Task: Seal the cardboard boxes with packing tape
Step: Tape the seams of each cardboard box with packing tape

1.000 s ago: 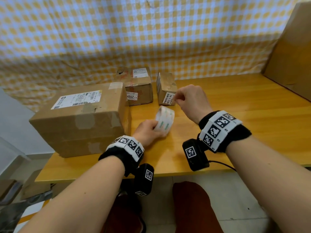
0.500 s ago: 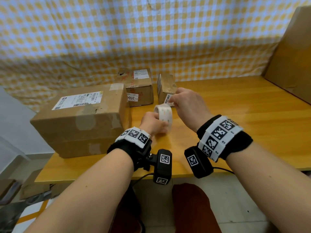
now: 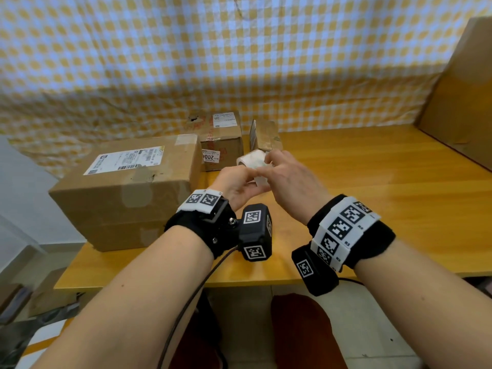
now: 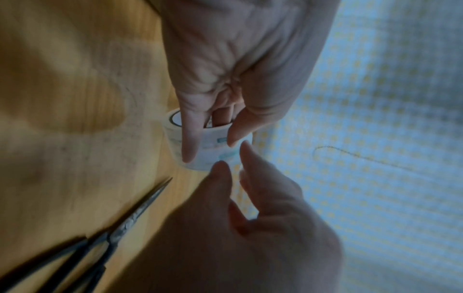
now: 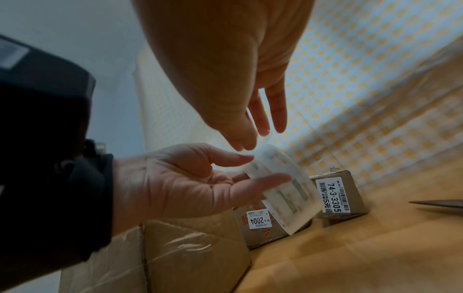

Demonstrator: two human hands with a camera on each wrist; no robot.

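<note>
Left hand (image 3: 234, 182) gripped the tape roll (image 3: 253, 162), fingers hooked through the core, thumb on the outer wrap, roll lifted off the table (image 3: 372, 187) in front of the small boxes. Your right hand (image 3: 290, 182) sat against the roll, thumb and forefinger picking at its face, other fingers straight; no free tape end showed, so I judge you were hunting the edge. To do it well: keep the roll steady in the left, run a nail across the wrap until it catches, peel square so the strip doesn't split. Large box (image 3: 127, 187) was just left of the hands, scissors (image 4: 120, 228) lay on the table near them. Versus a second earlier: roll was then low at the table with only the left on it, right fist apart; since raised, right closed in.
</note>
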